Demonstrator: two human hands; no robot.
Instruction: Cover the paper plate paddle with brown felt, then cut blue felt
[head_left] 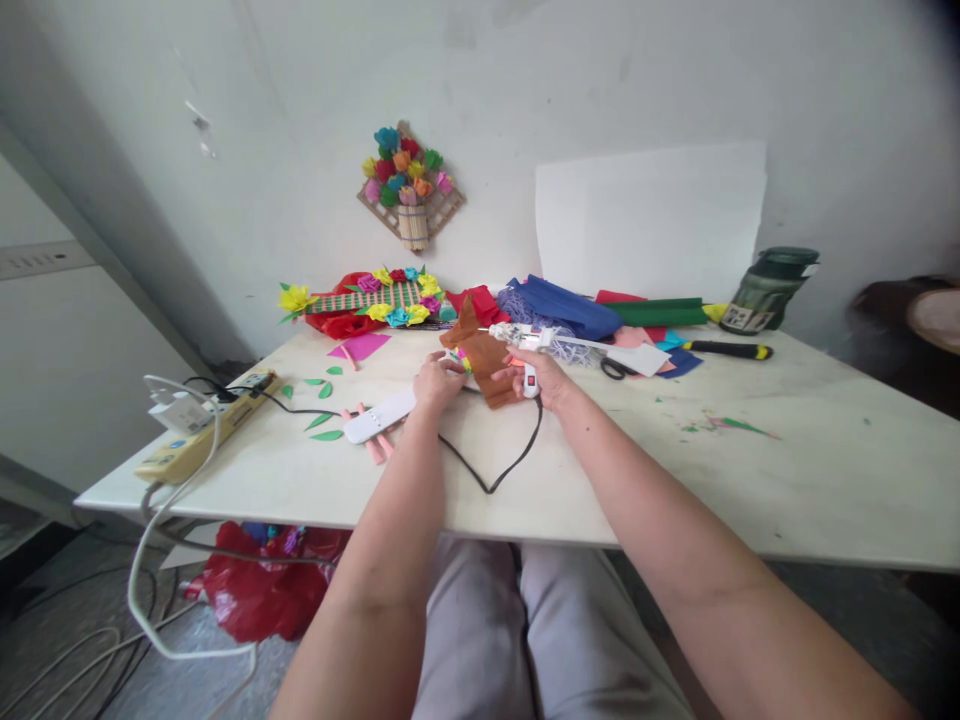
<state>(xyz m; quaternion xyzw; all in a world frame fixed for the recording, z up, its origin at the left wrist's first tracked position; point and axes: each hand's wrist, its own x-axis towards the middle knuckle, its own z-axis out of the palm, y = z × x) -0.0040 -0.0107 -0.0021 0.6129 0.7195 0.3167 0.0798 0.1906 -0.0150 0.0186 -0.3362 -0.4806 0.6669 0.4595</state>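
White wall, pale table, grey floor

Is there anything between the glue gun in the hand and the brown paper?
Nothing visible is in the way. The right hand holds the white glue gun right beside the brown paper, which the left hand touches from the other side. The gun's black cord trails toward the table edge, away from the paper.

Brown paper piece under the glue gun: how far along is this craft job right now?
Looks done: a flower-trimmed panel lies at the table's back and green leaf cutouts are cut. In hand: the left hand steadies the brown paper piece while the right hand holds the glue gun. Apparently left: loose leaves, pink strips and coloured sheets lie unused.
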